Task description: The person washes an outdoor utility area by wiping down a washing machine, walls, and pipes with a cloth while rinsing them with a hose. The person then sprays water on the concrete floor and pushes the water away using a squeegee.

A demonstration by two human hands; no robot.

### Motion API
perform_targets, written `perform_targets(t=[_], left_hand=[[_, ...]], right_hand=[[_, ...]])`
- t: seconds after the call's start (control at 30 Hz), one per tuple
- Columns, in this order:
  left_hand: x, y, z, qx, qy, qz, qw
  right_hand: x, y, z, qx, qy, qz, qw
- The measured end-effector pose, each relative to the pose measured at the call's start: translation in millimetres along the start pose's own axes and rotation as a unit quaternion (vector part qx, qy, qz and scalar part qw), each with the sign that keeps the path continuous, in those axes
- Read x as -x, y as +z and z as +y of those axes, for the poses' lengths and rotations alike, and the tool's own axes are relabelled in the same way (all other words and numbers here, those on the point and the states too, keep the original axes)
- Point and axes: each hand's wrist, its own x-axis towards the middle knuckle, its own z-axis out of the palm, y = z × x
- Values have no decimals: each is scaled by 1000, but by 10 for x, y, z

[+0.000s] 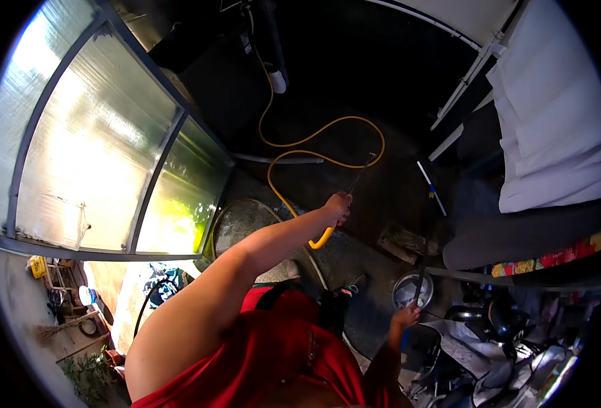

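My left hand (339, 207) is stretched forward over the dark floor, its fingers wrapped around a yellow hose (322, 239). The hose bends up into the fist from below, and a thin spray of water (360, 178) leaves the hand toward the floor ahead. Lower right, my right hand (406, 316) is closed around a dark long stick (420, 282). The stick passes in front of a round metal basin (404, 287) with something whitish in it. Where the stick's far end lies is lost in shadow.
The hose loops across the floor ahead. A grey pipe (280, 160) and a white stick with a blue band (431, 188) lie there. Translucent door panels (96, 143) stand left. White cloth (552, 109) hangs right, above a dark padded seat (525, 234). A motorcycle (497, 326) is lower right.
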Motion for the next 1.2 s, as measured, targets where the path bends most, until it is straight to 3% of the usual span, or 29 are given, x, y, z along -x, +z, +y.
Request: perform_targets(t=[0.1, 0.17, 0.27, 0.33, 0.43, 0.47, 0.6, 0.83, 0.93, 1.03, 1.07, 1.2], left_hand=[[81, 274, 88, 55, 12, 19, 998], [104, 394, 113, 90, 28, 25, 995], [58, 490, 184, 150, 43, 23, 987], [99, 469, 307, 177, 44, 40, 982], [184, 336, 489, 211, 34, 60, 975], [145, 262, 513, 221, 44, 57, 973], [85, -180, 687, 282, 50, 109, 952], [-196, -1167, 438, 271, 52, 10, 961], [-612, -1684, 23, 171, 115, -149, 967], [47, -1542, 76, 179, 72, 44, 980], [81, -1613, 20, 161, 70, 45, 983], [205, -1892, -302, 91, 100, 19, 991]], right_hand=[[33, -236, -972, -259, -230, 22, 938], [252, -787, -1764, -472, -270, -133, 829], [481, -1092, -2491, -589, -334, -250, 693], [612, -1304, -2836, -627, -325, -214, 674], [485, -1303, -2960, -591, -297, -259, 704], [528, -1334, -3043, -616, -316, -220, 687], [776, -1556, -3082, -628, -297, -291, 658], [1046, -1777, -3089, -568, -356, -324, 667], [1089, -1775, -3117, -512, -397, -332, 686], [1156, -1774, -3266, -494, -377, -332, 709], [1189, -1746, -3365, -511, -388, -308, 702], [1239, -1791, -3880, -520, -335, -373, 691]])
